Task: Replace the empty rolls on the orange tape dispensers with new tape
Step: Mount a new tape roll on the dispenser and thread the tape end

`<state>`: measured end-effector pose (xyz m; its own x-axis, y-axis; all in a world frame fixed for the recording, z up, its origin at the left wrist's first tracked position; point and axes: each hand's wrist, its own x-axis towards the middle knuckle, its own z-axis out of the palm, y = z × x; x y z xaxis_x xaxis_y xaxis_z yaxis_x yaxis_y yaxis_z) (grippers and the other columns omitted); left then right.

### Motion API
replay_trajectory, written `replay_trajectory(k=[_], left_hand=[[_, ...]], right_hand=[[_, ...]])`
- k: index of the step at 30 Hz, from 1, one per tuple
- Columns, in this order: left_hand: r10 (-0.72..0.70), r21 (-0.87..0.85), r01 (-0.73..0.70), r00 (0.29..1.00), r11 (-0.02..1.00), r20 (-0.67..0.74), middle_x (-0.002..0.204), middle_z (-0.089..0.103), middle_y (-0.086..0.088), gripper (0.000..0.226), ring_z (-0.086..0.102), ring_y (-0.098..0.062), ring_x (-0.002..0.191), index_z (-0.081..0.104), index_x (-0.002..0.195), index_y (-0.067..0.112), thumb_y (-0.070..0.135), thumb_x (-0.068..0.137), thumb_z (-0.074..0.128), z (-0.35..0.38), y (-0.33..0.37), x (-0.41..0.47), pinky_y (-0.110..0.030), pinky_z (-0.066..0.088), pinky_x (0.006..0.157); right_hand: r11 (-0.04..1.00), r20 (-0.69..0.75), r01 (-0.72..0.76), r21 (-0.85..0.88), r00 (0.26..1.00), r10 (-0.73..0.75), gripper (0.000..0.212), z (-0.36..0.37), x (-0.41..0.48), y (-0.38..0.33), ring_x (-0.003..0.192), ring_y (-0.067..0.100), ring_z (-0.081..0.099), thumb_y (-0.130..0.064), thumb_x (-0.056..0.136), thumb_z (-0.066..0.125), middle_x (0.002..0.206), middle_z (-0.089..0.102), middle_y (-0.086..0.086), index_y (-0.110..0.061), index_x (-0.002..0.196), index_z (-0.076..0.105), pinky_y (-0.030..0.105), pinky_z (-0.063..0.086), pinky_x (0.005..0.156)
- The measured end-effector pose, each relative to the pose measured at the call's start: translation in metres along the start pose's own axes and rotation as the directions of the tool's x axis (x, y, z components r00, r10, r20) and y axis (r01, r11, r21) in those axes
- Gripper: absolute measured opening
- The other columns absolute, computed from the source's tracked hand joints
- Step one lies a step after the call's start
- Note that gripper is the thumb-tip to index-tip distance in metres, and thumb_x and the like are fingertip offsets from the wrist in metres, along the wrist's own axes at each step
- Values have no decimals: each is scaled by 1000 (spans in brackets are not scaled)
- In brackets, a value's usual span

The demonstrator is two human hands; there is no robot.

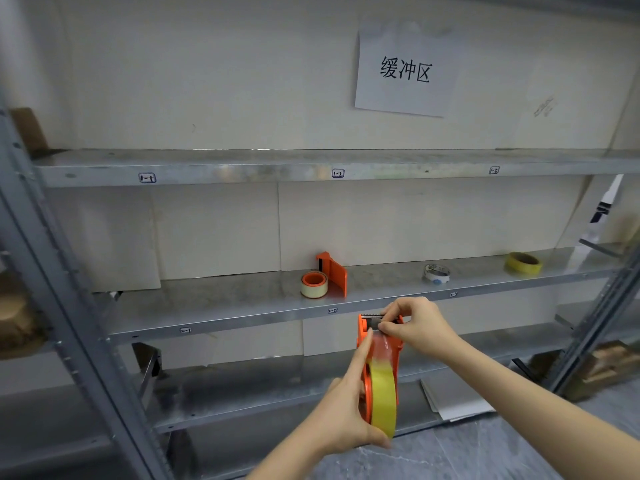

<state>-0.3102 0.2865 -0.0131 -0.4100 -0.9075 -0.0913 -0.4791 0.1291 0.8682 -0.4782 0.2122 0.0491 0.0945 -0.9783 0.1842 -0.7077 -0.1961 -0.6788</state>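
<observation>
orange dispenser [362, 332] + yellow roll [382, 398] gripped by left hand [343, 415] (fingers wrapped round, kinda blurry) | tape end [383, 342] pinched at cutter [372, 318] by right hand [420, 327]

On the middle shelf [207, 306] a tape dispenser [332, 273] stands mid-length near the back edge, a roll [314, 285] just beside its left. Further right lies a second roll [436, 273], and a third roll [523, 263] near the right end. Before the front edge, left hand [346, 410] and right hand [417, 327] hold a second dispenser [381, 362].

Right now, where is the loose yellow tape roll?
In the head view, the loose yellow tape roll lies flat at the right end of the middle shelf, right of the small whitish roll.
</observation>
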Motion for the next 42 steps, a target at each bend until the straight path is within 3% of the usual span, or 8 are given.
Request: replay_trajectory(k=[8,12,15,24,29,35,39,42], left_hand=[[-20,29,20,1000,999,10,118,57,-8,130,44,-22,114,-7,129,77,21,60,87,0,0,2,-34,44,94],[-26,41,25,1000,999,16,118,57,-7,131,44,-21,111,-11,130,76,21,60,86,1,0,3,-31,46,88],[-30,54,30,1000,998,2,113,57,-10,131,46,-21,106,-12,130,75,22,60,85,1,0,2,-31,49,87],[-11,67,11,1000,998,0,97,56,-11,128,42,-23,103,-15,129,75,23,64,81,-4,3,-2,-33,46,88],[-25,72,25,1000,997,-6,107,60,-12,127,47,-22,107,-15,128,76,26,63,82,-5,0,-3,-36,47,95],[-34,93,35,999,995,-13,108,58,-11,128,47,-22,104,-17,127,76,28,63,83,-3,-4,-2,-34,48,89],[-14,92,14,1000,996,1,94,53,-3,124,43,-18,97,-11,132,73,23,67,81,-5,-2,-3,-25,44,76],[-29,92,29,1000,995,-2,93,52,-3,123,42,-18,98,-10,136,70,25,66,80,-4,-5,-2,-26,46,82]], right_hand=[[999,12,-23,26,1000,22,10,1,6,2,85,12,67,-13,71,76,76,72,-6,-16,63,71,29,53,76],[999,17,-34,32,999,34,13,2,7,1,79,8,65,-14,72,76,74,71,-8,-19,62,69,8,47,60],[999,15,-34,36,999,33,10,4,8,-1,72,2,63,-15,72,76,70,69,-8,-15,65,70,2,43,57],[996,-9,-43,73,999,44,12,7,10,0,71,1,62,-18,72,77,71,71,-5,-14,65,69,12,45,57],[995,17,-42,92,999,41,13,7,8,-1,74,3,65,-19,74,77,74,72,-4,-16,65,68,17,46,60],[994,34,-53,100,998,50,16,11,9,-2,71,3,64,-18,73,78,71,70,-6,-19,63,66,15,45,59],[993,27,-57,108,998,54,12,9,10,-3,66,0,64,-17,72,78,69,71,-6,-13,66,69,15,47,57],[995,26,-45,92,999,42,13,9,10,-6,60,-9,61,-18,72,78,67,69,-10,-15,64,68,7,43,49]])
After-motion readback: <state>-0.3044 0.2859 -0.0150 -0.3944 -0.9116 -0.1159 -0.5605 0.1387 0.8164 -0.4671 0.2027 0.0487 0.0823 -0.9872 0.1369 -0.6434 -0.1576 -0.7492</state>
